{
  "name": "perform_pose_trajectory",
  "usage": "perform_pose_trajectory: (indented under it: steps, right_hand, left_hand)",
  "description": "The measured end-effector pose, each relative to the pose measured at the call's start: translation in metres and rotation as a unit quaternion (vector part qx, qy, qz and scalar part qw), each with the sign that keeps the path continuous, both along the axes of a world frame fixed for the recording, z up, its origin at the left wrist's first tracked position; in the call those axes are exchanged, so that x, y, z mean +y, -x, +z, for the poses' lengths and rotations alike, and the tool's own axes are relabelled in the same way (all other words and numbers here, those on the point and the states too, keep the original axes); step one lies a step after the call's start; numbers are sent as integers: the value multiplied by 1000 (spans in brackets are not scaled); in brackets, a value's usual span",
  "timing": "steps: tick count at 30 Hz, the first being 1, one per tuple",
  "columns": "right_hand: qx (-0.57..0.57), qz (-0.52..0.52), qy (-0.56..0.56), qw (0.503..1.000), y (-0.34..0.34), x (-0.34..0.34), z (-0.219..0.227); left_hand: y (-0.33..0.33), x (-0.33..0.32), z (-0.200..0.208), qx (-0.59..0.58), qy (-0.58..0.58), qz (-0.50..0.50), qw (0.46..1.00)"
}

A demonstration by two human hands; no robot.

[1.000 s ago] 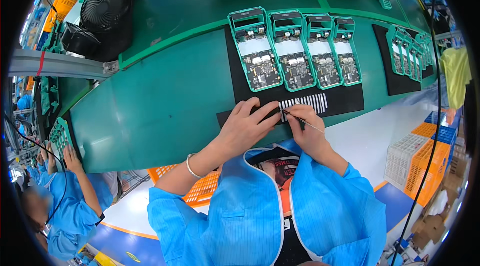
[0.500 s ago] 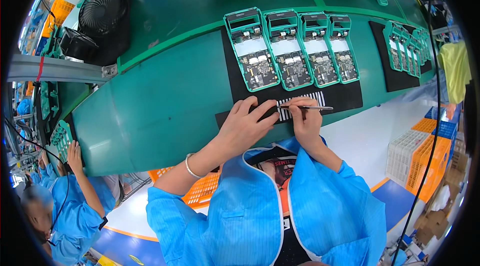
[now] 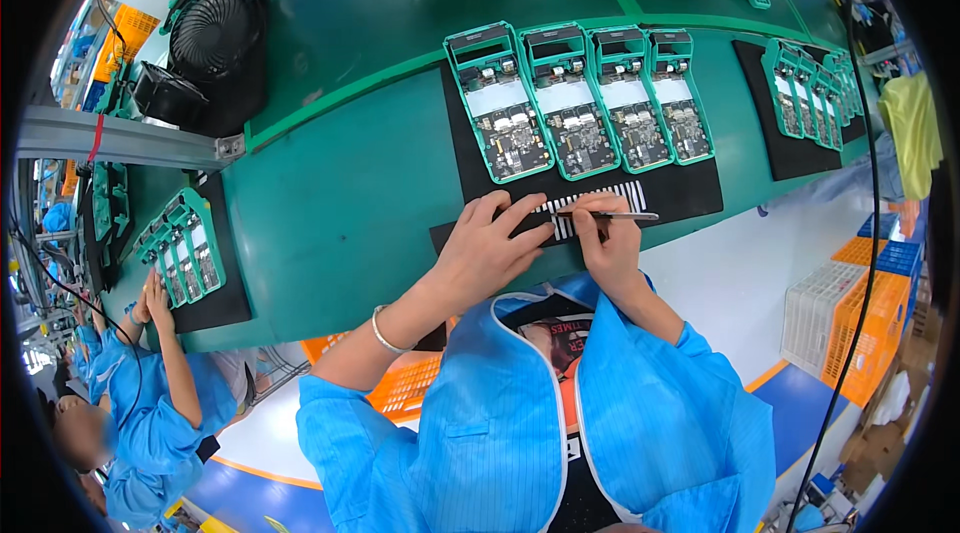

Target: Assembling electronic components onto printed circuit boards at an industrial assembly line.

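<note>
My right hand [image 3: 606, 233] is closed around slim metal tweezers [image 3: 612, 216], which point left. Their tip reaches the striped black-and-white strip [image 3: 630, 195] on the black mat [image 3: 690, 191]. At the left end of this strip lies my left hand [image 3: 490, 243], palm down with fingers spread. Its index finger and thumb are close to the tweezer tip; whether they touch the strip I cannot tell. Just beyond my hands, a row of several green frames [image 3: 583, 148] with circuit boards stands on the mat.
More green frames lie on a second mat [image 3: 800, 163] to the right. A co-worker [image 3: 160, 403] at the left handles similar frames [image 3: 190, 253]. Fans [image 3: 215, 33] stand at the back left. Crates [image 3: 850, 323] are stacked on the right, and a black cable [image 3: 872, 233] hangs down there.
My right hand and the tweezers have shifted slightly left; my left hand stays nearly in place. At the left, more of the co-worker's frames and mat have come into view.
</note>
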State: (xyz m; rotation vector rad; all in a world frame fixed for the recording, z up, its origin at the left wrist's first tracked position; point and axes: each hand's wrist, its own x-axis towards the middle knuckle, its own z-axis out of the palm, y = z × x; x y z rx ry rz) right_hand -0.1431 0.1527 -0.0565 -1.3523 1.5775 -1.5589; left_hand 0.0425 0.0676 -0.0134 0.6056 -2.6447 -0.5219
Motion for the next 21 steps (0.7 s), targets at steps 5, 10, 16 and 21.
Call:
perform_pose_trajectory:
  steps: [5, 10, 16, 21]
  right_hand:
    - [67, 12, 8, 998, 0, 1, 10]
    - [136, 28, 51, 989, 2, -2, 12]
    - [158, 41, 42, 986, 3, -2, 19]
    - [158, 68, 80, 982, 5, 1, 19]
  left_hand:
    - [-2, 1, -5, 12, 2, 1, 1000]
    - [-2, 0, -4, 4, 6, -1, 1000]
    - [-2, -1, -4, 7, -1, 0, 1000]
    - [-2, -2, -3, 7, -4, -2, 1000]
